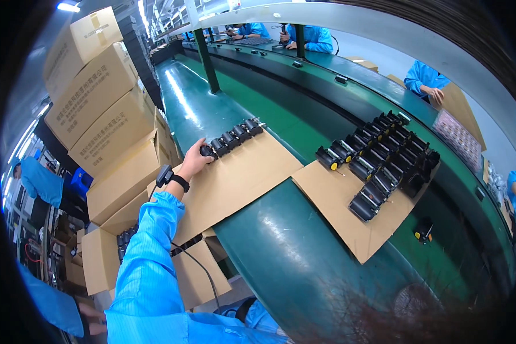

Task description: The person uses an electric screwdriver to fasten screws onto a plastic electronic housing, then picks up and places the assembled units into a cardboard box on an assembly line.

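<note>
My left hand (196,159) reaches out over a flat cardboard sheet (243,172), its fingers closed around a black part (207,152) at the near end of a short row. More of these small black cylinder-shaped parts (235,137) run in that row along the sheet's far edge. A black band with a small box and cable sits on my left wrist. My right hand does not show. To the right, another cardboard sheet (364,241) carries several rows of similar black parts (384,155), some with yellow round ends.
Stacked cartons (106,129) rise at the left. Below my arm stands an open carton (100,261) with black parts inside. A green conveyor (327,123) runs alongside the green bench (275,241); a loose black part (423,229) lies on it. Co-workers in blue sit across.
</note>
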The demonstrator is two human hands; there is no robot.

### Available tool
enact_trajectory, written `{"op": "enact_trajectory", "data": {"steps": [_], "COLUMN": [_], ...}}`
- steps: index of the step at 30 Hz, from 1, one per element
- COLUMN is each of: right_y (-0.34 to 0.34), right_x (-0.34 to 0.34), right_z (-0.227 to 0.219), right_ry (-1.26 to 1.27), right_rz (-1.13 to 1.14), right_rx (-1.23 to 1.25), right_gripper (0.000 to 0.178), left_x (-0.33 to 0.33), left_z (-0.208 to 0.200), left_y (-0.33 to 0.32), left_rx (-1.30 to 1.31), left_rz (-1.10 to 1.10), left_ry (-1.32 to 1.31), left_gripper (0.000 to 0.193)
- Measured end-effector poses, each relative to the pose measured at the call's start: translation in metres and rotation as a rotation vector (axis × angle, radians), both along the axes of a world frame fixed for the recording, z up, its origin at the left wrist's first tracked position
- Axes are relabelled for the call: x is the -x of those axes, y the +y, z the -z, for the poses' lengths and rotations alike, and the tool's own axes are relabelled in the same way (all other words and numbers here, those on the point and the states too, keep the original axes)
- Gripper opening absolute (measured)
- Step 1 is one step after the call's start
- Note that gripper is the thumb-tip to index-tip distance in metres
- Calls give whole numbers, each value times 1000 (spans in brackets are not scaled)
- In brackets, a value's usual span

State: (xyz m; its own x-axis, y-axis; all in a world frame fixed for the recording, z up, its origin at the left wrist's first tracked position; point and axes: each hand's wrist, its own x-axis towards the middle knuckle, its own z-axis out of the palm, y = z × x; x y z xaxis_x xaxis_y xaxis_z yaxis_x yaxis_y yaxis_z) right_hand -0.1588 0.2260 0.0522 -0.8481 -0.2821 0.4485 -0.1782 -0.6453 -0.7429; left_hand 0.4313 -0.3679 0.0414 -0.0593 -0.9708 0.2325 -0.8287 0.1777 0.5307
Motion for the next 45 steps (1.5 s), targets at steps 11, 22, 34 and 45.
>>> {"op": "enact_trajectory", "data": {"steps": [11, 22, 34, 45], "right_y": [-28, -30, -11, -13], "right_x": [-7, -19, -19, -21], "right_z": [-7, -18, -11, -25], "right_ry": [-24, -83, -53, -99], "right_rz": [-98, -37, -78, -41], "right_rx": [100, 163, 213, 163], "right_gripper": [78, 77, 71, 82], "left_x": [218, 584, 598, 539], "left_z": [-74, 4, 12, -21], "left_y": [132, 239, 260, 270], "left_rx": [258, 479, 148, 185], "left_rz": [595, 1372, 1203, 1390], "left_ry": [99, -270, -305, -140], "left_gripper": [67, 47, 68, 53]}}
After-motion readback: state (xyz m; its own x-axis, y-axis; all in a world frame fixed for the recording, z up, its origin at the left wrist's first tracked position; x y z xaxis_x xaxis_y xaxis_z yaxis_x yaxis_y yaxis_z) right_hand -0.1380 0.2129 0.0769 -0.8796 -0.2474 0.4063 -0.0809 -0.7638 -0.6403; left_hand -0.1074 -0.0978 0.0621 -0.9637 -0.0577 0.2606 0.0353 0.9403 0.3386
